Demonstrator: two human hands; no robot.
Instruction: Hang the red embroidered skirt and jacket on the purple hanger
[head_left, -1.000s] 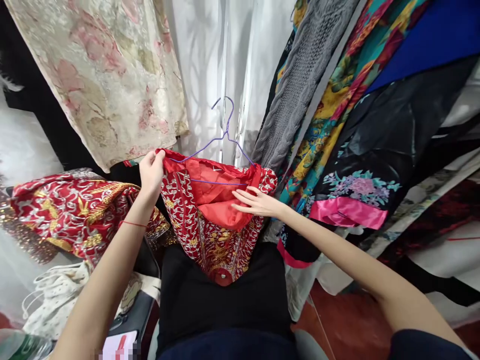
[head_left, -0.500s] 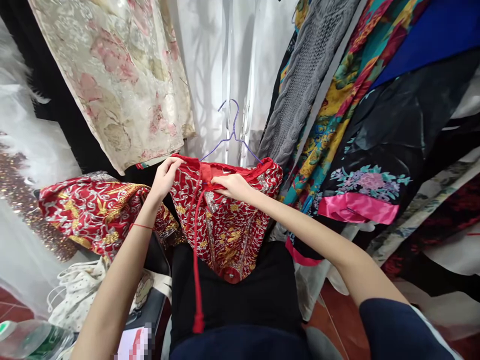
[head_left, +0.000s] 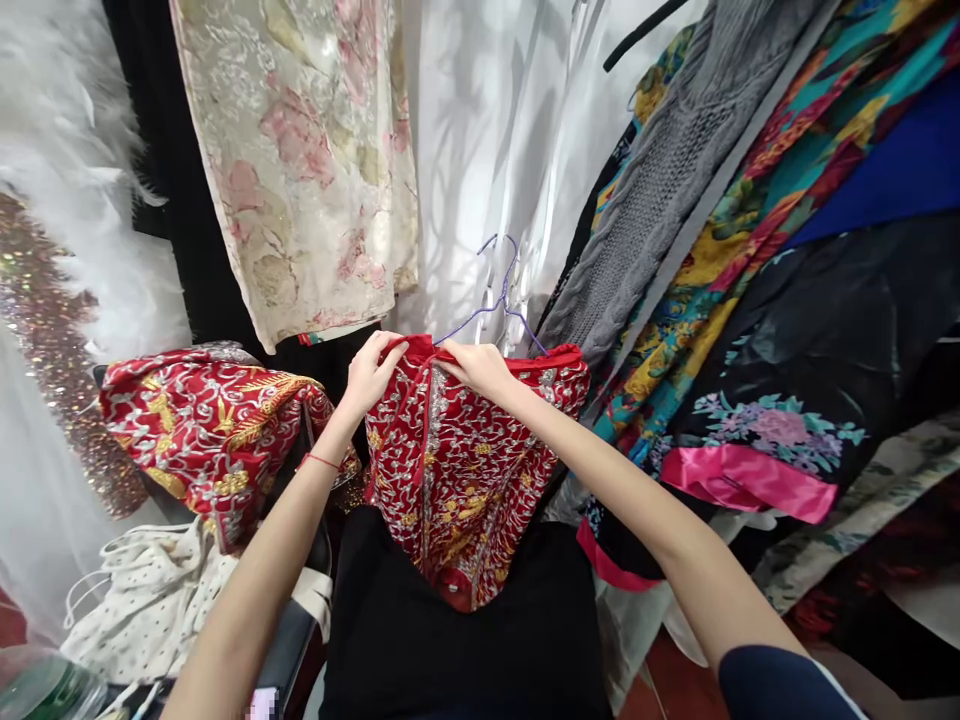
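Observation:
A red embroidered top (head_left: 480, 480) with gold and silver patterning rests upright against my black-clad lap, its pointed lower end toward me. My left hand (head_left: 371, 372) is closed on the top's left upper edge, thumb and fingers pinching the red trim. Near the middle of that same edge, my right hand (head_left: 480, 368) grips the trim with fingers closed. Behind the edge, a thin purple wire hanger (head_left: 504, 290) rises, its hook free and its lower part hidden by the fabric.
A second red embroidered garment (head_left: 214, 420) lies to the left, above a white dotted cloth (head_left: 150, 590). A cream floral garment (head_left: 315, 200) hangs ahead. At right hang a grey knit (head_left: 652, 200) and a black garment with a pink hem (head_left: 750, 480). A clear bottle (head_left: 49, 685) is lower left.
My hands have come closer together along the upper edge. The red strap that dangled down the front no longer shows there. The view has shifted, so surroundings appear farther right.

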